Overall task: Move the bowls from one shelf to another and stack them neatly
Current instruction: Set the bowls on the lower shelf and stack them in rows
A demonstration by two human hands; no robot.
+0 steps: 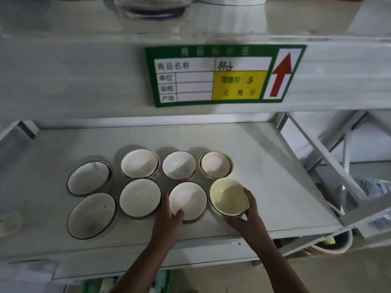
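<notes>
A pale metal shelf [275, 176] carries eight bowls in rough rows. At the front right, the yellowish bowl [229, 197] is tilted, its far edge raised, in the right hand [247, 216], whose fingers curl round its right rim and near side. Just left of it, the white bowl [187, 201] tops a short stack; the left hand [167, 216] grips its near rim, thumb inside. Further left sit a cream bowl [140, 197] and two dark-rimmed dishes [93, 214]. Behind stand three more bowls [179, 164]. Above hangs a green price label [222, 75].
</notes>
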